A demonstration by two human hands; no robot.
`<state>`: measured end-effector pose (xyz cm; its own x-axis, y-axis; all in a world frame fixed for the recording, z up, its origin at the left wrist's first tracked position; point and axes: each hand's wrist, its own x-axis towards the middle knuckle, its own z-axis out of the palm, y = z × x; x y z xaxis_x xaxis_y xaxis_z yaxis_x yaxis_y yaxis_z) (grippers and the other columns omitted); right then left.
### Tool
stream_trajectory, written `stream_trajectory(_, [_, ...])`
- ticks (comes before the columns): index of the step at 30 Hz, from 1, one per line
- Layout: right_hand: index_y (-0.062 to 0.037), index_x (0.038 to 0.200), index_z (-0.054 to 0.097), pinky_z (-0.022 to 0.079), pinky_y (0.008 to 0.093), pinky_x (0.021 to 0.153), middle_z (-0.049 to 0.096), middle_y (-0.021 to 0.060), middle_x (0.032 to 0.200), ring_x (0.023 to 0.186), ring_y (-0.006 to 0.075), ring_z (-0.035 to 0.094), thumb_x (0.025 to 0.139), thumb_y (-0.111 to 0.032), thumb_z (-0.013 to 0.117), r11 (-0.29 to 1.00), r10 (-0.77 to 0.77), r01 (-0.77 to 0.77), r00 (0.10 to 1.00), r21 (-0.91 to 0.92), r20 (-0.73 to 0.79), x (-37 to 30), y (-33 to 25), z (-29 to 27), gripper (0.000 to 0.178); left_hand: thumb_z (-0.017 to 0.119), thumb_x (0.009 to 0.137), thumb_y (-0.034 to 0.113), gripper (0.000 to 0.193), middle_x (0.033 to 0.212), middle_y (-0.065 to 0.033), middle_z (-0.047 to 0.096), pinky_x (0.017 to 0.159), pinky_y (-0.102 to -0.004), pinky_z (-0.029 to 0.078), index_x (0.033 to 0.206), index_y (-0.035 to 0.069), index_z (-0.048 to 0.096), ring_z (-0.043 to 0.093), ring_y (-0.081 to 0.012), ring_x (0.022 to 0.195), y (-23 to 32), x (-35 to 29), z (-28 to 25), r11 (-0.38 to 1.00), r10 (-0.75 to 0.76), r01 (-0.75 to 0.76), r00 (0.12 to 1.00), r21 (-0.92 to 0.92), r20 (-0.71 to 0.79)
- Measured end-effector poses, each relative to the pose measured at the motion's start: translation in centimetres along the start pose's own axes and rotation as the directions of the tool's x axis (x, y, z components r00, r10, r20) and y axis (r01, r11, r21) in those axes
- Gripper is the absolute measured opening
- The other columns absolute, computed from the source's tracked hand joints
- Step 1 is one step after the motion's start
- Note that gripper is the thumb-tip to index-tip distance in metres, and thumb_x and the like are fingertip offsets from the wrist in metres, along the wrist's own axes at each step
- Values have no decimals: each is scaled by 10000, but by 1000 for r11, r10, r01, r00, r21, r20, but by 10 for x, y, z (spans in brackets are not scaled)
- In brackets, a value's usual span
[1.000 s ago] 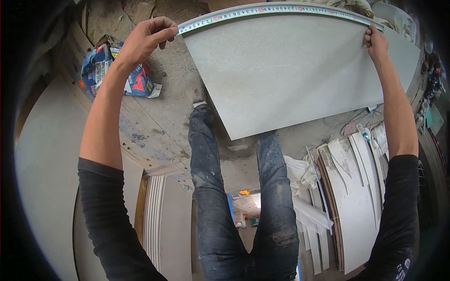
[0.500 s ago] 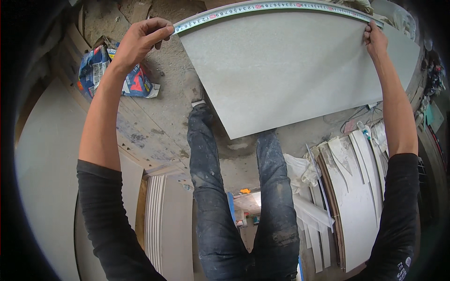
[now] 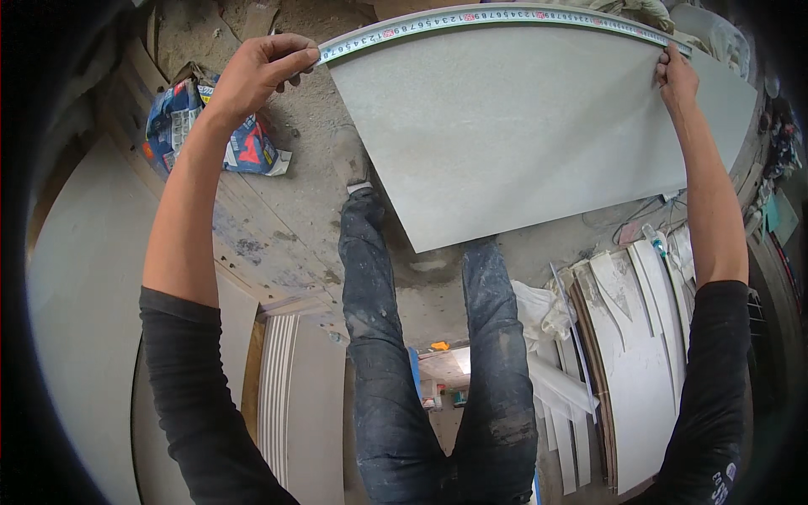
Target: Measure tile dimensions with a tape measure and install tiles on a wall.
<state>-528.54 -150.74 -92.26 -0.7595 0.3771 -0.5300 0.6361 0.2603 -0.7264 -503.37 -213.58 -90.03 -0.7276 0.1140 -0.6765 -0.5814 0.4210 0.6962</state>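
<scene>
Your two hands are raised and spread wide, one at the upper left of the frame and one at the upper right, with a tape measure [image 3: 505, 16] stretched between them. Your left hand [image 3: 263, 74] pinches the left end of the tape between thumb and fingers, just beyond the corner of a large grey panel [image 3: 539, 126]. Your right hand [image 3: 677, 77] has its fingers curled in, thumb and forefinger closed on the tape, a little of which shows past them. The tape, pale with dark markings and some red ones, runs along the panel's far edge across the top of the frame, bowed by the lens.

The panel fills the upper middle and right. Its near edge covers your right foot; your left shoe [image 3: 348, 156] stands beside its left edge on a dusty floor [image 3: 307, 202]. Your dark, dust-smeared trousers [image 3: 379, 345] come up from the bottom centre.

A crumpled blue bag [image 3: 251, 147] lies at the upper left, below your left hand. Thin boards [image 3: 278, 370] stand together at the lower left. White offcuts [image 3: 635, 379] lean at the lower right, beside crumpled white plastic [image 3: 543, 310].
</scene>
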Motion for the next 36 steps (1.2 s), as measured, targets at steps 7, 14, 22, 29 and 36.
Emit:
stream_trajectory(7, [-40,1022,622,365,263,458,608,13,761,547,107,517,1042,-258,675,999,-29,29,1000,-29,-8,6,1,-5,226,734,994,383,353,894,40,691,647,-238,426,1160,75,781,559,-43,785,9,-4,4,999,-11,13,999,45,-34])
stream_trajectory(14, [-30,1029,625,353,263,462,616,19,762,545,109,521,1031,-256,691,998,-55,55,998,-43,-11,8,7,-5,235,728,999,379,335,861,51,677,633,-229,388,1157,88,777,540,-46,749,-1,-2,3,999,22,-21,999,28,-29])
stream_trajectory(22, [-29,1029,629,354,263,467,615,25,768,548,111,514,1030,-251,697,999,-13,13,1000,33,2,11,7,-7,232,743,990,378,314,868,48,681,618,-213,364,1130,98,777,537,-33,747,-4,1,2,998,58,-58,998,-12,20])
stream_trajectory(29, [-33,1026,627,352,264,465,607,20,770,550,112,509,1028,-272,707,998,-28,29,999,53,-19,8,8,-7,252,754,980,391,335,869,51,680,605,-215,356,1126,91,784,533,-27,742,-9,-1,5,999,40,-40,999,-14,-32])
stream_trajectory(36, [-37,1024,632,369,239,467,605,17,768,552,110,505,1025,-279,711,998,-36,36,999,60,-3,4,7,-5,255,751,980,382,329,858,55,678,598,-215,347,1126,89,787,524,-23,718,-5,0,4,999,38,-38,999,-5,-36])
